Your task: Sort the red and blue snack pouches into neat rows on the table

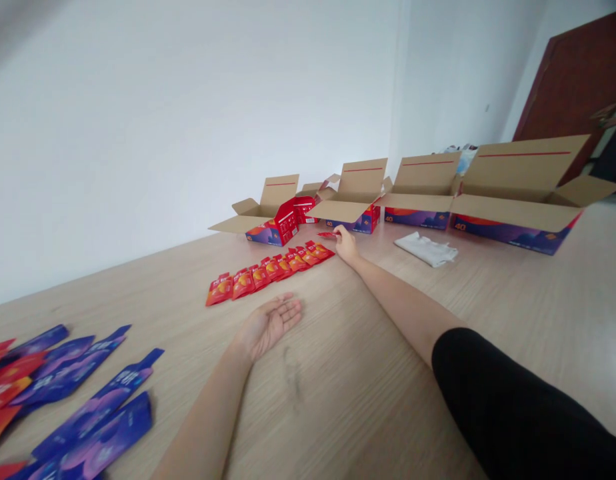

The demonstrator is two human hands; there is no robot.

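Note:
My left hand (268, 327) lies palm up on the wooden table (348, 413), fingers loosely spread, holding nothing. My right hand (346, 244) reaches far forward and pinches a small red sachet (328, 235) between fingertips and thumb. Just to its left, a long row of overlapping red sachets (268, 275) lies on the tabletop, and the row's right end is close to that hand. At the near left, loose purple-blue sachets (93, 420) and red sachets (11, 377) lie in a heap, some cut off by the frame.
Along the far table edge stand several open cardboard cartons (513, 220) with purple printed sides. A red-printed box (285, 223) stands among them. A folded white cloth (425, 249) lies right of my right hand. A white wall (188, 120) runs behind the table.

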